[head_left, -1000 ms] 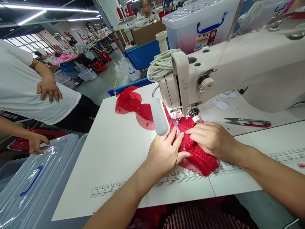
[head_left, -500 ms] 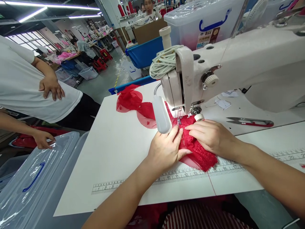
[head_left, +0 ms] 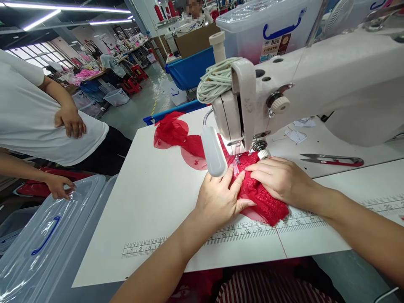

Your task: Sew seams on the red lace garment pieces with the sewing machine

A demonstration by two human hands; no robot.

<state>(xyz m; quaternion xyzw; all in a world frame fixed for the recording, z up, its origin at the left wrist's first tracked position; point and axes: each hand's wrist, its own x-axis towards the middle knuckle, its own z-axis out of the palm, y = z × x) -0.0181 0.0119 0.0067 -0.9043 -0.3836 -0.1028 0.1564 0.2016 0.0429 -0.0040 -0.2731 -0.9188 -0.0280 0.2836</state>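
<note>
A piece of red lace fabric (head_left: 263, 201) lies on the white sewing table (head_left: 158, 198) under the needle of a white sewing machine (head_left: 303, 90). My left hand (head_left: 221, 198) lies flat on the fabric's left side, fingers stretched toward the presser foot. My right hand (head_left: 279, 179) presses down on the fabric from the right, fingers together and pointing at the needle. Thin red mesh (head_left: 176, 134) trails out behind the machine to the left. The machine's white lamp (head_left: 213, 151) hangs just above my left fingers.
Red-handled thread snips (head_left: 333, 160) lie on the table to the right. A clear plastic bin with a blue handle (head_left: 47, 235) stands at lower left; another person in a white shirt (head_left: 38, 113) rests a hand (head_left: 59, 187) on it. A storage box (head_left: 268, 29) sits behind the machine.
My hands and the red lace have barely shifted at the needle. The other person's hand on the bin lid moved slightly right.
</note>
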